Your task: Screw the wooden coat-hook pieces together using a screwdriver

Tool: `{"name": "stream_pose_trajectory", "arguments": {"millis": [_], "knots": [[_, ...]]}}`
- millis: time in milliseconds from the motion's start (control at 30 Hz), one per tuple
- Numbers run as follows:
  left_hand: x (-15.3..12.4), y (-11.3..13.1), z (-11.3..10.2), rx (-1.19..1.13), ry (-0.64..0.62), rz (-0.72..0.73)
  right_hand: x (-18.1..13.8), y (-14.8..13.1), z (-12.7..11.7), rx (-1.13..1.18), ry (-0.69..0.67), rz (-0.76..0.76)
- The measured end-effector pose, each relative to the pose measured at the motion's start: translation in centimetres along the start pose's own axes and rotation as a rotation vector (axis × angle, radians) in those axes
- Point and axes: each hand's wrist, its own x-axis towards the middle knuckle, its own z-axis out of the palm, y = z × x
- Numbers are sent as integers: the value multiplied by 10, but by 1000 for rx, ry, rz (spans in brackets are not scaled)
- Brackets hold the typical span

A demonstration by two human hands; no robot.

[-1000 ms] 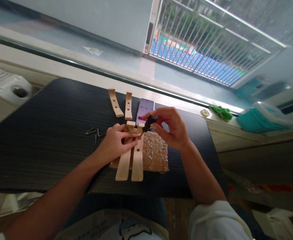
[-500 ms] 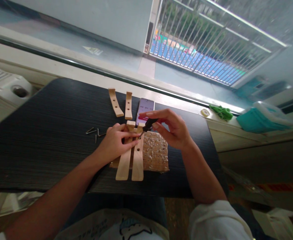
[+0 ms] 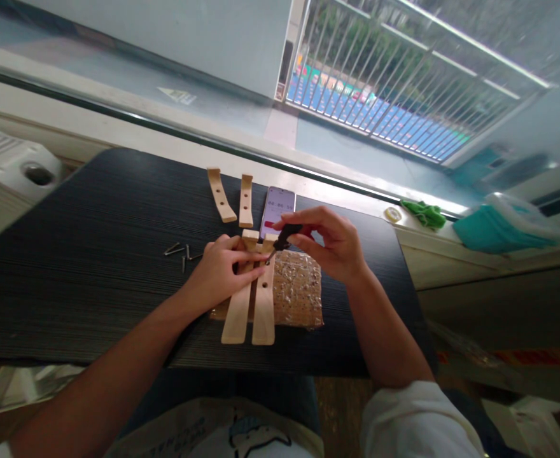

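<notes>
Two long, curved wooden pieces lie side by side on a tape-wrapped cardboard block [image 3: 299,289]. My left hand [image 3: 220,270] is closed across them, its fingers wrapped over the left wooden piece [image 3: 236,321] and reaching onto the right wooden piece [image 3: 263,318]. A dark-handled screwdriver [image 3: 287,236] is pinched between the thumb and fingers of my right hand [image 3: 332,245]. It slants down to the left, its tip at the upper hole of the right piece, beside my left fingertips. Whether a screw sits under the tip I cannot make out.
Two shorter wooden pieces with holes [image 3: 221,196] lie farther back on the black table [image 3: 93,254]. A phone [image 3: 279,207] showing a timer is behind the block. Several loose screws [image 3: 183,253] lie to the left. A tape roll [image 3: 392,215] and green cloth [image 3: 423,214] sit on the sill.
My right fingers have curled in more around the screwdriver handle, the index finger drawn back. My left hand and the wooden pieces stay in place.
</notes>
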Motion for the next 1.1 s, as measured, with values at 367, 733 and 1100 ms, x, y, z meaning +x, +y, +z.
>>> {"name": "stream_pose_trajectory", "arguments": {"millis": [367, 733, 1100], "knots": [[0, 1, 0, -12, -5, -18, 0, 0, 2, -43, 53, 24], [1, 1, 0, 2, -5, -19, 0, 1, 7, -50, 142, 5], [0, 0, 1, -4, 10, 0, -1, 4, 13, -50, 173, -25]]}}
